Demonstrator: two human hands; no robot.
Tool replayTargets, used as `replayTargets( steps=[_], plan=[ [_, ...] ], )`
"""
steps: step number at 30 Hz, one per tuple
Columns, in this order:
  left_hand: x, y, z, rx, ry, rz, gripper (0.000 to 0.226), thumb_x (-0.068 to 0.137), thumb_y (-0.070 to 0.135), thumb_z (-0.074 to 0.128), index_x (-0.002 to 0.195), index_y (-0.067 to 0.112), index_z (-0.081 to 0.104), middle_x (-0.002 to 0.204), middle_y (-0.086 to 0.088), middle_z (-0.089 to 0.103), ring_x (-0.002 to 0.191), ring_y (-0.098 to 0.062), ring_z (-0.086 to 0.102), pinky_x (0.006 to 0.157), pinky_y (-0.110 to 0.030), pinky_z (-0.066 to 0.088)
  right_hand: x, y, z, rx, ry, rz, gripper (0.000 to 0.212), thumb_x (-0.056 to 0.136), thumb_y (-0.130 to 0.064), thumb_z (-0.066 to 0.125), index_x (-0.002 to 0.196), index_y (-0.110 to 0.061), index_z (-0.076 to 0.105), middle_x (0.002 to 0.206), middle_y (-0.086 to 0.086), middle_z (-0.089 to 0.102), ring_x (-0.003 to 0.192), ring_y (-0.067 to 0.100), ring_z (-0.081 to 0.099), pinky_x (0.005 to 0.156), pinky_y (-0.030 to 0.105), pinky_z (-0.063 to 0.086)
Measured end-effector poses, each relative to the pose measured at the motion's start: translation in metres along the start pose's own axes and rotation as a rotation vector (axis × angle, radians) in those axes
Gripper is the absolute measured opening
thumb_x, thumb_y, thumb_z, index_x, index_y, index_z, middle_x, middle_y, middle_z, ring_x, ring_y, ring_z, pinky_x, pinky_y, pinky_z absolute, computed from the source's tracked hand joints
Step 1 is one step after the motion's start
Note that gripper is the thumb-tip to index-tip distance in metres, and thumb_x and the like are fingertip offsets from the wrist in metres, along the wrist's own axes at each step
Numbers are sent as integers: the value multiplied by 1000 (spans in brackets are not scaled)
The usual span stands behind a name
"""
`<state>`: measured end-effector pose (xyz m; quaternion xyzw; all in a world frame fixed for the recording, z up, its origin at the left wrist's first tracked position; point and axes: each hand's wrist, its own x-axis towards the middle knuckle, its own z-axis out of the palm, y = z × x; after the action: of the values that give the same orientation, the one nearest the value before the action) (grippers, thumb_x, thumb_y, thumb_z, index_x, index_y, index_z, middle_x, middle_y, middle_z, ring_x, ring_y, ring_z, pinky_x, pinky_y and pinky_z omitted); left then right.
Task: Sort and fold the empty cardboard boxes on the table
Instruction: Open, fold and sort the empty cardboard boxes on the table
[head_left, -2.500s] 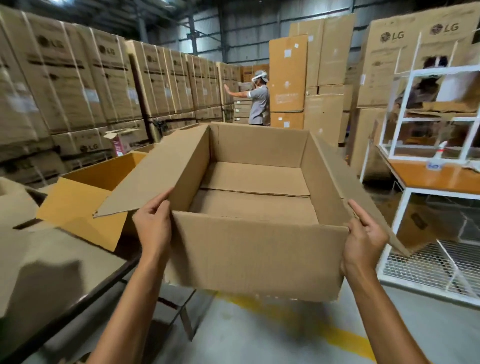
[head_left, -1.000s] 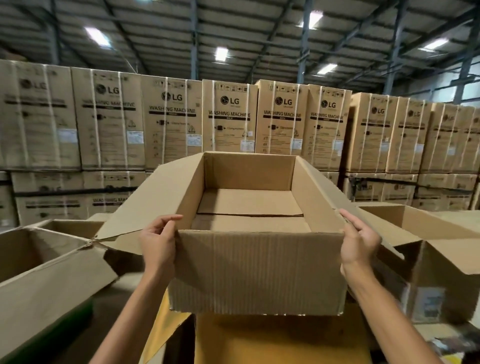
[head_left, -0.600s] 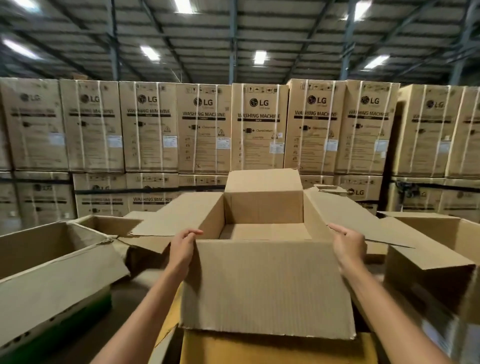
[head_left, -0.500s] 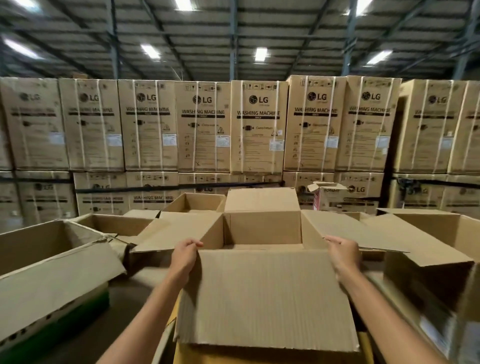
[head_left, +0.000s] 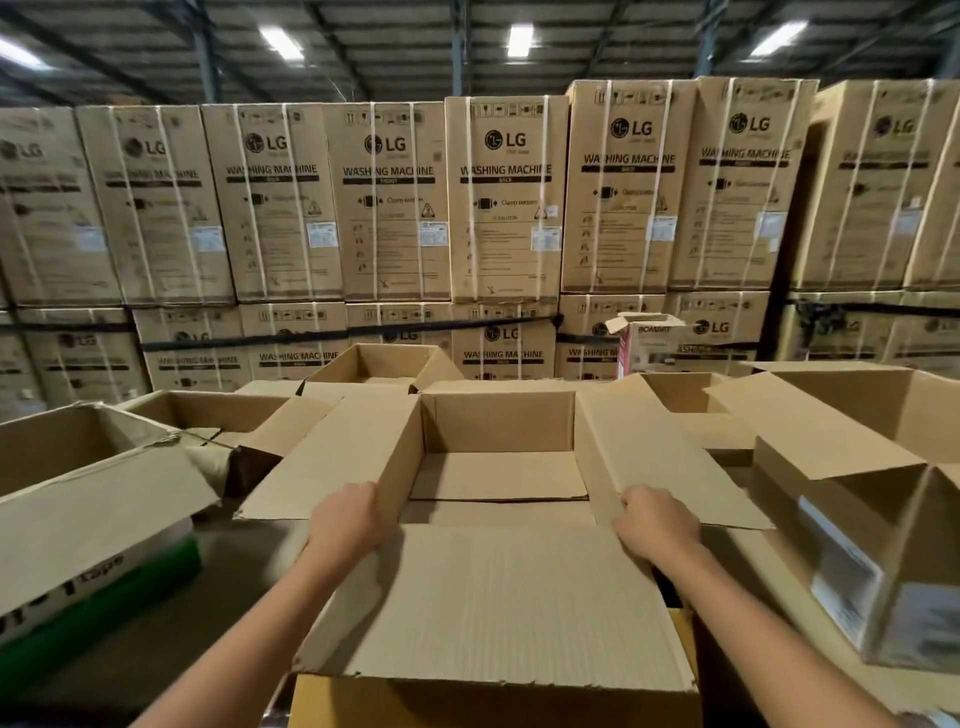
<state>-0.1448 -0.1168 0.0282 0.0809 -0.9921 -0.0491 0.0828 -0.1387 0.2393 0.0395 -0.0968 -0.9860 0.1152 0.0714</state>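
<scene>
Open brown cardboard box (head_left: 498, 597), upright, empty, all flaps splayed outward

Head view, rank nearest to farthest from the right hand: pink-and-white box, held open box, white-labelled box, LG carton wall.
1. held open box: centre, gripped by the right hand.
2. white-labelled box: just to the right.
3. pink-and-white box: at the back, right of centre.
4. LG carton wall: farthest, behind everything.

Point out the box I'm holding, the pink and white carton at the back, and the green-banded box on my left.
held box (head_left: 498, 475): head view, inner bottom flap.
pink and white carton (head_left: 652, 348): head view, front face.
green-banded box (head_left: 166, 566): head view, green band on its side.
</scene>
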Motion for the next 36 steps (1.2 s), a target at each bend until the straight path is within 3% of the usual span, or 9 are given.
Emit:
replayTargets(
  steps=[4,7,12,15,17,22,27,32,36],
  plan=[
    [5,12,-15,92,72,56,18,90,26,52,102,13,57,102,-8,64,93,-30,64,73,-34,52,-3,-6,-23,-139,109,-55,17,95,-28,54,108,-20,62,95,0,59,81,20,52,67,29,41],
    [15,24,-15,73,22,99,19,90,25,47,102,17,59,101,-8,65,91,-29,64,74,-36,55,2,-13,-27,-51,124,-115,25,96,-34,52,112,-22,65,98,0,65,81,21,54,66,30,41],
    [40,51,-10,101,-51,322,14,90,33,50,94,21,55,105,-3,60,99,-27,60,68,-33,41,28,-32,-15,41,-57,-267,40,94,-38,53,132,-28,60,127,-1,65,113,22,60,84,31,47],
    [78,62,0,60,-144,426,35,93,41,57,121,20,58,121,-4,56,112,-26,57,82,-36,48,61,-46,2,40,-181,-354,56,92,-41,57,147,-30,45,146,-1,52,133,21,48,101,35,44],
    [109,68,14,45,-210,462,53,93,47,60,137,20,50,137,-6,50,122,-26,51,97,-41,47,89,-55,19,-7,-254,-404,68,90,-47,63,150,-28,39,151,1,45,137,23,42,106,37,41],
    [178,89,70,130,-404,501,89,86,60,64,154,18,26,158,-14,25,144,-35,27,115,-53,31,164,-64,62,-152,-438,-363,102,76,-58,76,157,-27,23,159,12,28,144,36,29,112,43,34],
    [226,78,133,499,-483,447,130,63,76,72,159,18,5,164,-18,-9,149,-45,-11,113,-72,-3,213,-57,113,-272,-611,-264,134,62,-60,86,159,-32,-2,167,13,-2,152,39,4,119,53,25],
    [245,67,175,372,-664,390,145,57,74,79,157,23,-13,166,-9,-13,151,-39,-6,120,-60,13,229,-49,156,-389,-688,-246,139,60,-54,90,158,-34,-7,167,12,-4,151,40,9,119,51,27],
    [241,62,200,257,-732,335,149,59,66,84,153,27,-25,156,-6,-35,150,-41,-12,121,-57,10,228,-46,194,-492,-770,-216,141,65,-55,87,156,-31,-18,165,14,-18,150,46,-8,121,55,19]
  ],
)
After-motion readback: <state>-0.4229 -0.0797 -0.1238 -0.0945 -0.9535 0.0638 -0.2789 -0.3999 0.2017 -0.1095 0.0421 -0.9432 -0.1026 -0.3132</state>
